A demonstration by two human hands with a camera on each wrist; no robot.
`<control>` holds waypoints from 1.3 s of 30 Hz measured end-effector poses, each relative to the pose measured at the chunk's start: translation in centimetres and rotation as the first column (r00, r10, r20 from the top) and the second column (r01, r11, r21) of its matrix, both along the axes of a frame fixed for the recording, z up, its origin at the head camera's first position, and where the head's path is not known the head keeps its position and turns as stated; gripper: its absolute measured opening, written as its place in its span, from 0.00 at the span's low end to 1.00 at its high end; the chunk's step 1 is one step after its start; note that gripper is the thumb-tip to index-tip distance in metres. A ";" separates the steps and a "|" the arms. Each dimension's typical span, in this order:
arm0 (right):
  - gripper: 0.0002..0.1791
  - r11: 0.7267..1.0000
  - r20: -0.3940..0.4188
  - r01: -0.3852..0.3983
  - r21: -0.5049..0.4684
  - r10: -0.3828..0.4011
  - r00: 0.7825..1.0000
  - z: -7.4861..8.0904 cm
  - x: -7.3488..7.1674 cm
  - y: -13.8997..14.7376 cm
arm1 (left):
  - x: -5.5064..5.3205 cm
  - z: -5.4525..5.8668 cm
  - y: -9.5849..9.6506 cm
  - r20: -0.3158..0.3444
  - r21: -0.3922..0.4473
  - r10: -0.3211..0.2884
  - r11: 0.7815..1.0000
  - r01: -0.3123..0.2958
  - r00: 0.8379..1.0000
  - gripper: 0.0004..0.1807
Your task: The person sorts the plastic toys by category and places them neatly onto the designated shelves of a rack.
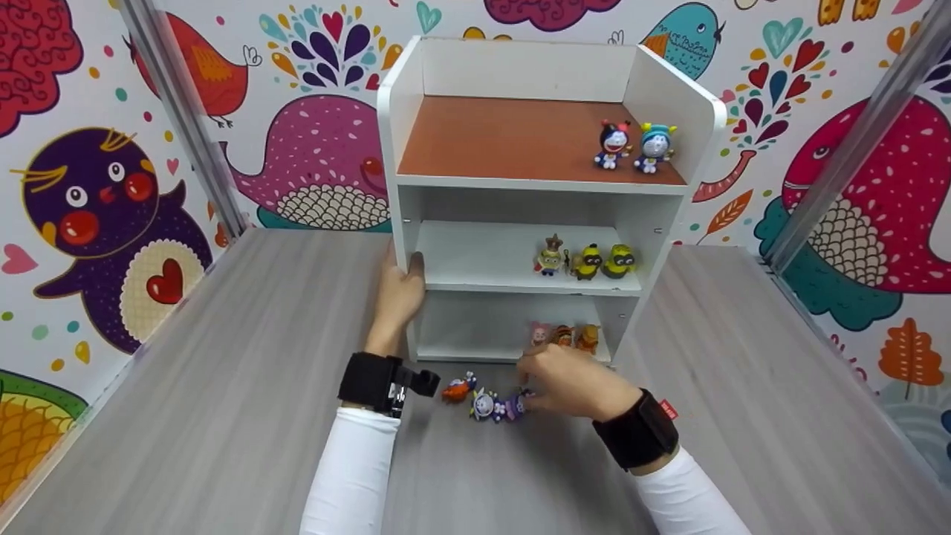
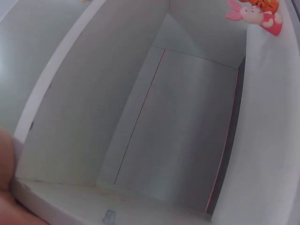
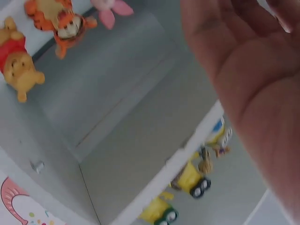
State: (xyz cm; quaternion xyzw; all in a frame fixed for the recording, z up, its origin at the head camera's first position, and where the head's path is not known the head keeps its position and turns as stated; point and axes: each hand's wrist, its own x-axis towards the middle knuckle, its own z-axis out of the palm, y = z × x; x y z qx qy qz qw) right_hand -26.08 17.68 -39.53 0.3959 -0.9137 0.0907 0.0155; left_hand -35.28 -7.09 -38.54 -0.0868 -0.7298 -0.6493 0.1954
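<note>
My left hand (image 1: 400, 293) grips the left side panel of a white shelf unit (image 1: 405, 160), thumb at its front edge; in the left wrist view only part of that hand shows at the panel's edge. Low in front of the unit, my right hand (image 1: 576, 380) pinches a small purple figurine (image 1: 515, 406) on the table, thumb and fingertips at its right end. Beside this figurine lies a white-and-blue figurine (image 1: 484, 405). An orange figurine (image 1: 458, 389) lies further left. In the right wrist view the palm (image 3: 262, 89) shows, with the fingertips out of frame.
Two blue-and-white figurines (image 1: 633, 146) stand on the brown top shelf (image 1: 505, 137). Three yellow figurines (image 1: 589, 262) are on the middle shelf. A pink piglet (image 2: 253, 15), a tiger (image 3: 68, 26) and a yellow bear (image 3: 19, 65) stand at the bottom shelf's right. Patterned walls surround the grey table (image 1: 260, 416).
</note>
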 end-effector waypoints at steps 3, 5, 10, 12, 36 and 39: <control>0.09 1.000 0.034 -0.006 0.026 0.005 0.999 -0.8 -0.2 -0.4 | 0.1 0.1 -0.1 0.010 -0.004 0.004 1.000 -0.004 1.000 0.32; 0.09 0.999 0.059 -0.001 0.038 -0.001 0.998 -1.3 -0.3 -0.6 | 0.1 0.2 -0.2 0.015 -0.009 0.004 1.000 -0.004 1.000 0.33; 0.10 0.999 0.098 0.025 0.041 -0.029 0.995 -2.2 -0.4 -1.0 | 0.0 0.2 -0.2 0.010 -0.016 0.000 1.000 0.001 1.000 0.33; 0.11 0.999 0.099 0.031 0.036 -0.035 0.994 -2.5 -0.4 -1.1 | 0.0 0.1 -0.2 0.000 -0.017 0.003 1.000 -0.003 1.000 0.32; 0.29 0.994 0.184 0.020 0.105 -0.039 0.982 -2.5 -0.5 -0.8 | 0.1 0.0 0.1 0.014 -0.003 0.000 1.000 0.000 1.000 0.32; 0.27 0.995 0.202 0.022 0.093 -0.040 0.979 -2.4 -0.6 -0.6 | 0.1 -0.1 0.1 0.011 -0.005 0.002 1.000 -0.002 1.000 0.32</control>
